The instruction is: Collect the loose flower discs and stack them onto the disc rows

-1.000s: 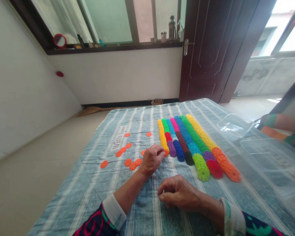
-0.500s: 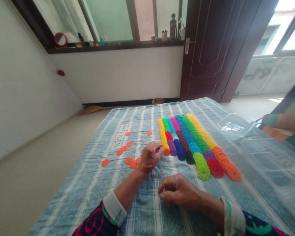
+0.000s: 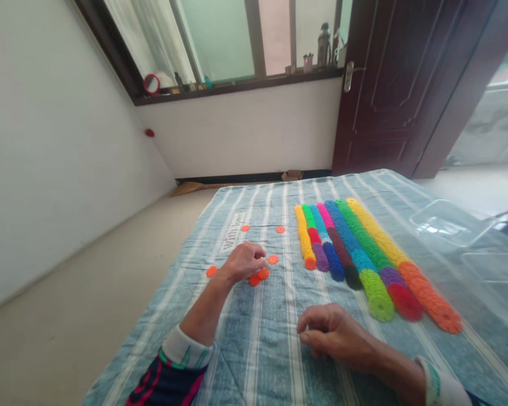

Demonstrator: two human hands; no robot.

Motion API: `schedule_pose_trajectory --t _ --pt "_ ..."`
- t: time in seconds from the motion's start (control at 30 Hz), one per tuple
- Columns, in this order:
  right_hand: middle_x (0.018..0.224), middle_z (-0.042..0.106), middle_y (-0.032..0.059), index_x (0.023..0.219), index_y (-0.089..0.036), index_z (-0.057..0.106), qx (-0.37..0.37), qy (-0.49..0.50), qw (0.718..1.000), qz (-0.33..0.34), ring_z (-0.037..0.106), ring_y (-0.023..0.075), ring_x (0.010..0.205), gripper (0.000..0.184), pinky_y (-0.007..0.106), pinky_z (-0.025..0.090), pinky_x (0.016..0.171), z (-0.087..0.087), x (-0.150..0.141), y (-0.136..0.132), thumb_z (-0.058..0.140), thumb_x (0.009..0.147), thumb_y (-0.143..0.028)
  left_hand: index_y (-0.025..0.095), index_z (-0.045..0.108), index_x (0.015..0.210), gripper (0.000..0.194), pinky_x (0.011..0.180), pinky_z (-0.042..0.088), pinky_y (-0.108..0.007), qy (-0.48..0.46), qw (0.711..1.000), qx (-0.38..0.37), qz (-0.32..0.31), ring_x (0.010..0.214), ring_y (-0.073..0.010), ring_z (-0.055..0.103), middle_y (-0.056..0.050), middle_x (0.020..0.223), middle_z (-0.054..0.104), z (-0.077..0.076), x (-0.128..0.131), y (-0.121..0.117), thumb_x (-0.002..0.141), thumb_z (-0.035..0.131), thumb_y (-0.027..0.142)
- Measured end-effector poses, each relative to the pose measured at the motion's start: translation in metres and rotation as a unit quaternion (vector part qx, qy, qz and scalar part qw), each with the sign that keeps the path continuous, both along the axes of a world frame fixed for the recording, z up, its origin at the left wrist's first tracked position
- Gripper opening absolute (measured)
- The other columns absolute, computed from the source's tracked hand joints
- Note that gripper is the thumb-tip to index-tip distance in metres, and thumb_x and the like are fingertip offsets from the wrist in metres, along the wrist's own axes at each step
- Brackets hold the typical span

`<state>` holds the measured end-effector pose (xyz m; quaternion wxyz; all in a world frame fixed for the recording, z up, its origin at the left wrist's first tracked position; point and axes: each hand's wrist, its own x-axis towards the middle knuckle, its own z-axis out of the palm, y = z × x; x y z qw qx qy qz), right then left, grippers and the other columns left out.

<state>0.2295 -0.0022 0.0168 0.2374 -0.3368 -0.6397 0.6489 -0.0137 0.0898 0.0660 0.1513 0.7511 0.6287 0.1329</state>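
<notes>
On the striped blue cloth (image 3: 232, 338), my left hand (image 3: 244, 262) reaches over a scatter of orange notched discs. Its fingers are curled and pressed together, and I cannot make out whether anything is in them. One orange disc (image 3: 273, 259) lies just right of those fingertips, while overlapping orange discs (image 3: 254, 279) sit below the hand. Another disc (image 3: 211, 272) lies left of the wrist. My right hand (image 3: 332, 331) rests nearer to me on the cloth, loosely closed, with thumb and forefinger almost touching and nothing showing between them.
Rows of overlapping coloured discs (image 3: 359, 262) stretch away to the right of my hands. The shortest, a yellow row (image 3: 303, 234), ends in orange. Clear plastic containers (image 3: 451, 223) stand at the right. Two single orange discs (image 3: 280, 229) lie farther back.
My left hand has moved left, from beside the near end of the yellow row to the loose orange discs. My right hand stays curled in place. The view has turned left.
</notes>
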Motion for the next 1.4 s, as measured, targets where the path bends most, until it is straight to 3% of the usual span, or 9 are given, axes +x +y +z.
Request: schedule_pose_trajectory --t 0.13,0.27,0.57,0.8,1.0,1.4 --pt "0.05 0.054 -0.0056 0.079 -0.015 0.065 -0.004 -0.002 1.0 -0.001 0.042 0.0068 0.042 0.013 0.017 0.031 0.042 -0.001 0.0 0.0 0.058 0.073 -0.025 0.017 0.071 0.083 0.021 0.071 0.043 -0.028 0.068 0.997 0.021 0.019 0.079 -0.019 0.061 -0.004 0.083 0.066 -0.006 0.021 0.001 0.076 0.057 0.032" --pt "0.05 0.054 -0.0054 0.077 -0.015 0.065 0.002 0.003 1.0 -0.005 0.042 0.0069 0.043 0.012 0.017 0.031 0.042 -0.001 0.0 0.001 0.058 0.072 -0.023 0.017 0.067 0.074 0.012 0.069 0.042 -0.028 0.086 0.996 0.012 0.034 0.079 -0.0193 0.06 -0.005 0.083 0.064 -0.013 0.031 0.004 0.074 0.059 0.025" --pt "0.05 0.055 -0.0052 0.076 -0.015 0.065 0.014 0.009 1.0 -0.001 0.043 0.0069 0.043 0.01 0.017 0.032 0.043 0.002 0.0 0.002 0.058 0.072 -0.02 0.017 0.056 0.062 0.005 0.055 0.037 -0.023 -0.12 0.992 0.025 0.024 0.056 -0.0119 0.05 0.004 0.057 0.055 -0.017 0.029 0.001 0.067 0.056 0.018" --pt "0.049 0.055 -0.0056 0.077 -0.015 0.066 0.036 0.021 0.999 0.001 0.043 0.0064 0.042 0.009 0.017 0.033 0.044 0.001 0.001 0.003 0.059 0.073 -0.018 0.016 0.064 0.065 0.009 0.06 0.04 -0.022 -0.226 0.972 0.049 -0.047 0.06 -0.0108 0.052 0.002 0.062 0.059 -0.02 0.069 -0.008 0.07 0.057 0.017" --pt "0.05 0.055 -0.0059 0.078 -0.015 0.067 0.035 0.027 0.999 -0.003 0.043 0.006 0.042 0.01 0.016 0.034 0.044 -0.002 0.0 0.004 0.059 0.073 -0.017 0.016 0.064 0.062 0.012 0.06 0.04 -0.021 -0.207 0.972 0.09 -0.063 0.061 -0.0099 0.051 0.002 0.064 0.057 -0.032 0.095 -0.002 0.07 0.057 0.008" --pt "0.049 0.055 -0.0061 0.078 -0.014 0.068 0.043 0.01 0.999 -0.004 0.042 0.0061 0.042 0.011 0.016 0.033 0.044 0.001 0.0 0.005 0.059 0.072 -0.016 0.017 0.068 0.069 0.013 0.07 0.043 -0.024 -0.116 0.978 0.15 -0.082 0.072 -0.0131 0.057 -0.001 0.072 0.06 -0.045 0.101 0.008 0.076 0.061 0.008"
